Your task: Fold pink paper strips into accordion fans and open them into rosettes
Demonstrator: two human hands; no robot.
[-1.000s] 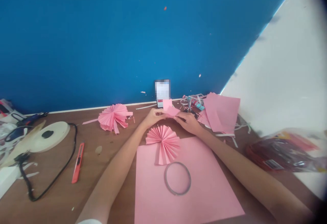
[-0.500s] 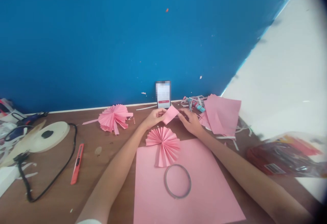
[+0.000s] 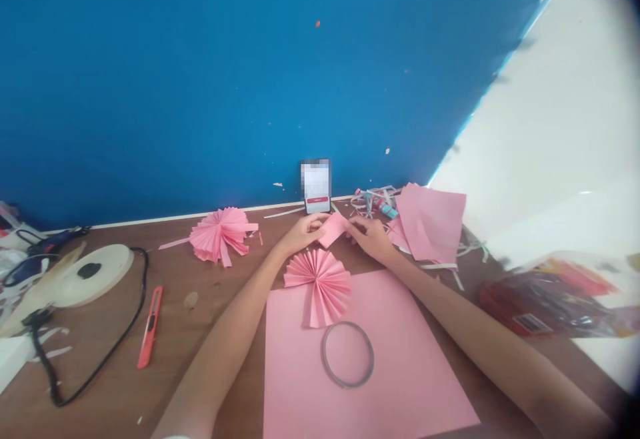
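A small piece of pink paper (image 3: 333,229) is held up between my two hands over the back of the table. My left hand (image 3: 306,232) pinches its left edge. At the upper right corner, the fingers of my right hand (image 3: 371,235) are closed on the same piece. Just below my hands lies a pleated pink paper fan (image 3: 320,287), overlapping the top of a large pink sheet (image 3: 400,372). A thin grey ring (image 3: 372,357) rests on that sheet, near the fan's lower edge.
A second pleated pink paper piece (image 3: 220,235) and a red box cutter (image 3: 151,327) lie left. Farther left are a white disc (image 3: 107,275) and black cable (image 3: 123,342). A phone (image 3: 316,185) leans on the wall. Pink sheets (image 3: 435,222) and a plastic-wrapped package (image 3: 545,299) sit right.
My right fingers have come in and closed on the small paper's right corner, where they were looser before. The view has shifted slightly.
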